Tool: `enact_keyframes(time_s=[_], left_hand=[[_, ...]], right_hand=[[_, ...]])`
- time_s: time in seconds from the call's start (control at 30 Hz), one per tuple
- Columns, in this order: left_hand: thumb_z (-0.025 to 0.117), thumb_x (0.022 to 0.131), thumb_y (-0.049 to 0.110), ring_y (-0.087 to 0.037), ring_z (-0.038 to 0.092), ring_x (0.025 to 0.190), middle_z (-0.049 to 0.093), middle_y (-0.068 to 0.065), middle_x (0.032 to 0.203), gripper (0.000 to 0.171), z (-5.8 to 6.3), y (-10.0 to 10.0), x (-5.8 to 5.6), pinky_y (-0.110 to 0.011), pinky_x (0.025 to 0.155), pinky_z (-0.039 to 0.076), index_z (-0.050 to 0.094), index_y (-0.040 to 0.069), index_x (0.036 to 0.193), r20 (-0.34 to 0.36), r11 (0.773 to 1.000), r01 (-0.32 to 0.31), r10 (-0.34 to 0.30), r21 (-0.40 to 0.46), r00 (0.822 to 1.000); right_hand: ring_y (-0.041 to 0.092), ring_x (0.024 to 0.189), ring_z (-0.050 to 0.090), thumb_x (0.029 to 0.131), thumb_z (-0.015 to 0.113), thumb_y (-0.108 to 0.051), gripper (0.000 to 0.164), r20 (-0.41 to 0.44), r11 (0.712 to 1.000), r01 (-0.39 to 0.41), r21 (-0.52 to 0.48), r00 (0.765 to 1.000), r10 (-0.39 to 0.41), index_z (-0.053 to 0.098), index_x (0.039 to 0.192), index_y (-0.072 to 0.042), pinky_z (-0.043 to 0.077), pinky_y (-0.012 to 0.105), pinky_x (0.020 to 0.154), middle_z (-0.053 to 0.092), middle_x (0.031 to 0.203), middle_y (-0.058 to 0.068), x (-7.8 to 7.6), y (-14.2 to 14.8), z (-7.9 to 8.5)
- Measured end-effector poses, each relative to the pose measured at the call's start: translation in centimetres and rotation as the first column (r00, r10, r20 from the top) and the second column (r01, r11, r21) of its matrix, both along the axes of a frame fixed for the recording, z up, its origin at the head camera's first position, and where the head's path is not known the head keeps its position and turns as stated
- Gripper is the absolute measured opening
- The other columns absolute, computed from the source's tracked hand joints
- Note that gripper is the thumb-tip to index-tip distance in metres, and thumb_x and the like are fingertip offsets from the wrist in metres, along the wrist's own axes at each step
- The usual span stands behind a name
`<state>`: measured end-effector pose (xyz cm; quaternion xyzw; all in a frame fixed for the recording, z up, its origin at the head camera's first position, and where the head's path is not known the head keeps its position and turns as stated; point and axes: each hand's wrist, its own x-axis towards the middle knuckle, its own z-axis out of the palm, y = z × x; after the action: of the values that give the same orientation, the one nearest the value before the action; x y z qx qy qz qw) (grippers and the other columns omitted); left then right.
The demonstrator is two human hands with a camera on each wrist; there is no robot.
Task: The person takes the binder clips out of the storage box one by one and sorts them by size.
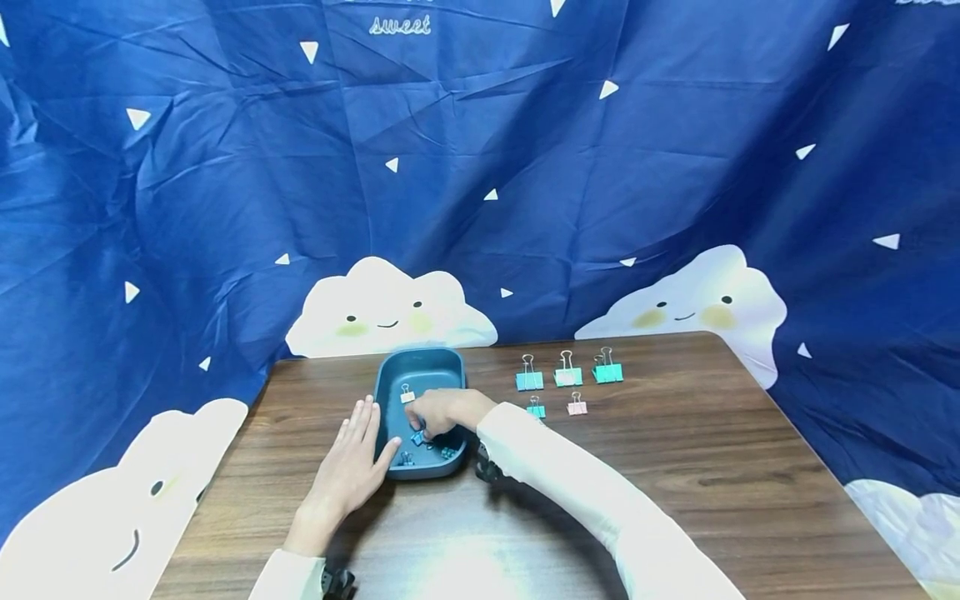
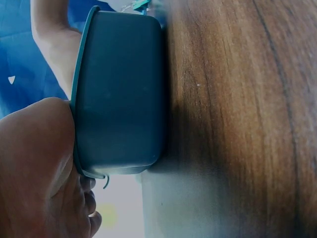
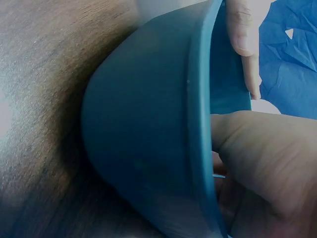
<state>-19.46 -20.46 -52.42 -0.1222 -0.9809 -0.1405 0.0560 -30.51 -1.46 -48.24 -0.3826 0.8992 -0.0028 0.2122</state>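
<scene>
A dark teal bin (image 1: 420, 473) stands on the wooden table. My left hand (image 1: 349, 467) lies along its left rim with straight fingers, the thumb at the near left corner. Inside the bin, my right hand (image 1: 442, 410) points downward with bent fingers and pinches a blue binder clip (image 1: 418, 437) at the fingertips. A cream binder clip (image 1: 407, 395) lies further back in the bin. Near the front wall are a dark clip (image 1: 406, 459) and a small green clip (image 1: 448, 453). The bin's wall hides most of the right fingers in the right wrist view.
Right of the bin, binder clips stand in two rows: a blue one (image 1: 529, 381), a pale green and pink one (image 1: 567, 377) and a green one (image 1: 608, 372) behind, a small teal one (image 1: 536, 411) and a pink one (image 1: 577, 407) in front. A blue cloth (image 1: 480, 167) hangs behind the table.
</scene>
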Motion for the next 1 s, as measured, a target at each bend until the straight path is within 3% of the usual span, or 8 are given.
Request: enact_keyframes(time_s=[0.13, 0.57, 0.7, 0.87, 1.0], left_hand=[[0.045, 0.113, 0.047, -0.042, 0.019, 0.165, 0.02, -0.026, 0.176, 0.078, 0.1, -0.1, 0.1, -0.058, 0.133, 0.023, 0.026, -0.008, 0.165, 0.0, 1.0, 0.004, -0.004, 0.003, 1.0], [0.044, 0.114, 0.048, -0.042, 0.018, 0.165, 0.019, -0.026, 0.176, 0.078, -0.1, -0.1, 0.0, -0.059, 0.133, 0.023, 0.025, -0.008, 0.165, 0.003, 1.0, 0.004, -0.004, 0.007, 1.0], [0.045, 0.113, 0.048, -0.042, 0.02, 0.165, 0.019, -0.026, 0.176, 0.079, 0.0, 0.0, 0.1, -0.059, 0.133, 0.023, 0.026, -0.008, 0.165, -0.004, 1.0, 0.005, -0.005, 0.012, 1.0], [0.046, 0.113, 0.047, -0.042, 0.02, 0.165, 0.019, -0.025, 0.176, 0.078, 0.1, 0.0, 0.1, -0.058, 0.133, 0.023, 0.026, -0.008, 0.165, -0.002, 1.0, 0.0, 0.0, 0.016, 1.0], [0.045, 0.113, 0.047, -0.041, 0.018, 0.165, 0.018, -0.025, 0.176, 0.078, 0.1, 0.0, 0.1, -0.058, 0.133, 0.022, 0.025, -0.007, 0.165, 0.008, 1.0, -0.002, 0.002, 0.016, 1.0]], right_hand=[[0.013, 0.09, 0.062, 0.101, 0.076, -0.027, 0.018, -0.012, 1.0, 0.002, 0.011, 1.0, -0.002, 0.066, 0.116, -0.025, 0.053, 0.028, 0.077, 0.069, 0.107, -0.002, -0.1, 0.0, -0.1], [0.011, 0.08, 0.061, 0.097, 0.078, -0.029, 0.02, -0.011, 0.999, 0.045, -0.002, 0.999, -0.045, 0.061, 0.106, -0.022, 0.053, 0.025, 0.071, 0.064, 0.092, -0.006, -0.3, 0.3, -0.4], [0.012, 0.086, 0.063, 0.098, 0.077, -0.027, 0.019, -0.012, 0.999, 0.046, -0.024, 0.999, -0.046, 0.066, 0.114, -0.024, 0.055, 0.027, 0.077, 0.07, 0.103, -0.004, -0.3, 0.4, -0.4], [0.013, 0.11, 0.067, 0.102, 0.072, -0.031, 0.031, -0.022, 0.999, 0.011, -0.043, 1.0, -0.012, 0.07, 0.134, -0.032, 0.058, 0.036, 0.099, 0.073, 0.132, -0.002, -0.3, 0.8, -0.3], [0.013, 0.11, 0.068, 0.103, 0.072, -0.032, 0.03, -0.036, 0.998, -0.013, -0.058, 0.999, 0.011, 0.071, 0.132, -0.031, 0.059, 0.037, 0.1, 0.074, 0.13, -0.002, -0.4, 1.0, -0.2]])
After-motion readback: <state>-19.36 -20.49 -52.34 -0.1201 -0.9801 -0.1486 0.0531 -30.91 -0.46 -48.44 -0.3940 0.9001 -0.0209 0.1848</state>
